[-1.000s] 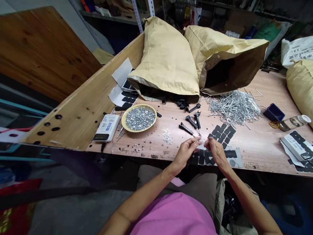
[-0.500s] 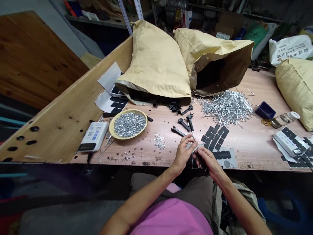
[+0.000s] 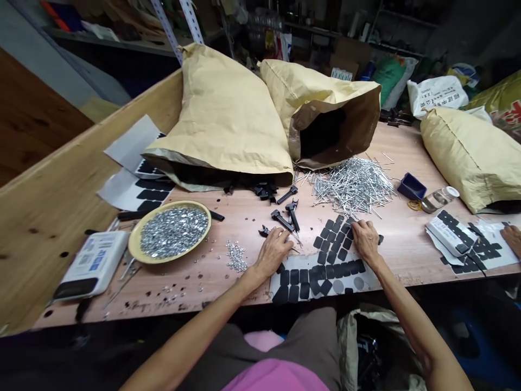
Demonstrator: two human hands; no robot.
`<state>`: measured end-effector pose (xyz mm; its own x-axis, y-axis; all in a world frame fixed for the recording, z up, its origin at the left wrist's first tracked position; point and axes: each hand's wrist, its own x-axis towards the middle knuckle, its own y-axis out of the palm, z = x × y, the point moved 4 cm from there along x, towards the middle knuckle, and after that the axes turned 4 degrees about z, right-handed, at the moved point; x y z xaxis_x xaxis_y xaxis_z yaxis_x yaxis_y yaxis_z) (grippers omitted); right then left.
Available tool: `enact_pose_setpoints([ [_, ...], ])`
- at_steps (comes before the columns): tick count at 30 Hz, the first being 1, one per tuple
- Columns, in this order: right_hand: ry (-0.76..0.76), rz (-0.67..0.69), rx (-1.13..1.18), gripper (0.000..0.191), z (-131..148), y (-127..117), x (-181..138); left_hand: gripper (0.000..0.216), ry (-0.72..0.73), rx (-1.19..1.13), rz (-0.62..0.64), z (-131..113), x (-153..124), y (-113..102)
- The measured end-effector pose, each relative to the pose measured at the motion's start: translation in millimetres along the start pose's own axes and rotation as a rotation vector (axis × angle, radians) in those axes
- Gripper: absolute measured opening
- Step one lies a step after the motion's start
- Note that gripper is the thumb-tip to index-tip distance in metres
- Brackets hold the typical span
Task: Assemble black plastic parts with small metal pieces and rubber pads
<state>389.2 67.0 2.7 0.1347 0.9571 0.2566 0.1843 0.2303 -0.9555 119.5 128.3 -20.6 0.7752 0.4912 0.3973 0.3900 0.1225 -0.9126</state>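
Observation:
My left hand point(image 3: 274, 251) lies on the wooden table point(image 3: 244, 217), fingers curled down over a black plastic part point(image 3: 264, 231) and a thin metal pin. My right hand point(image 3: 366, 240) rests to the right, its fingers bent onto a cluster of loose black pads point(image 3: 334, 238); what they pinch is hidden. Between and below both hands lies a backing sheet with black pads point(image 3: 321, 278). More black plastic parts point(image 3: 287, 210) sit just beyond my left hand. Behind them spreads a pile of metal pins point(image 3: 350, 184).
A yellow dish of small metal washers point(image 3: 173, 234), a small washer heap point(image 3: 236, 255) and a white box point(image 3: 91, 263) lie left. Two paper sacks point(image 3: 228, 119) lie at the back, a third point(image 3: 468, 152) right. A blue tray point(image 3: 411, 186), a jar point(image 3: 439, 199) and another person's hand point(image 3: 513, 239) are far right.
Both hands were raised and pinched together near the table edge; they have parted and dropped onto the table, left toward the black parts, right toward the loose pads. The view has shifted right.

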Motion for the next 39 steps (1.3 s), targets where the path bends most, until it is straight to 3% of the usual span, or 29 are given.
enact_pose_setpoints([
  [4, -0.07, 0.055, -0.017, 0.03, -2.6, 9.8, 6.2, 0.014, 0.042, 0.004, 0.025, 1.7, 2.7, 1.9],
  [9, -0.448, 0.093, 0.194, 0.034, 14.9, 15.6, -18.5, 0.019, 0.068, -0.031, -0.125, -7.9, 5.0, -20.8],
  [12, -0.302, 0.078, 0.178, 0.034, 9.9, 17.0, -20.2, 0.024, 0.086, -0.191, -0.214, -23.2, 7.0, -44.7],
  [14, -0.268, 0.081, 0.187, 0.035, 8.7, 18.0, -18.9, 0.021, -0.004, -0.352, -0.259, -28.9, 9.4, -59.9],
  [17, -0.375, 0.095, 0.287, 0.038, 12.8, 18.1, -17.5, 0.017, -0.404, -0.619, -0.255, -23.6, 12.0, -70.0],
  [20, -0.234, 0.102, 0.298, 0.037, 7.4, 16.9, -11.7, 0.018, -0.667, -0.837, -0.161, -23.0, 11.8, -67.5],
  [22, -0.187, 0.116, 0.308, 0.034, 8.1, 15.3, -10.6, 0.019, -0.703, -0.911, -0.133, -25.8, 10.4, -66.4],
  [25, -0.323, 0.147, 0.338, 0.031, 20.1, 12.4, -15.0, 0.019, -0.75, -0.947, -0.153, -27.0, 3.7, -66.7],
  [29, -0.284, 0.143, 0.276, 0.037, 27.2, 7.9, -21.2, 0.02, -0.798, -0.976, -0.159, -27.4, -4.8, -67.2],
  [34, -0.48, 0.217, 0.109, 0.024, 54.2, 0.6, -42.9, 0.02, -0.802, -1.03, -0.142, -35.3, -12.9, -66.7],
  [39, -0.442, 0.239, 0.048, 0.023, 65.0, -6.1, -52.4, 0.021, -0.793, -1.045, -0.12, -45.6, -25.5, -72.0],
])
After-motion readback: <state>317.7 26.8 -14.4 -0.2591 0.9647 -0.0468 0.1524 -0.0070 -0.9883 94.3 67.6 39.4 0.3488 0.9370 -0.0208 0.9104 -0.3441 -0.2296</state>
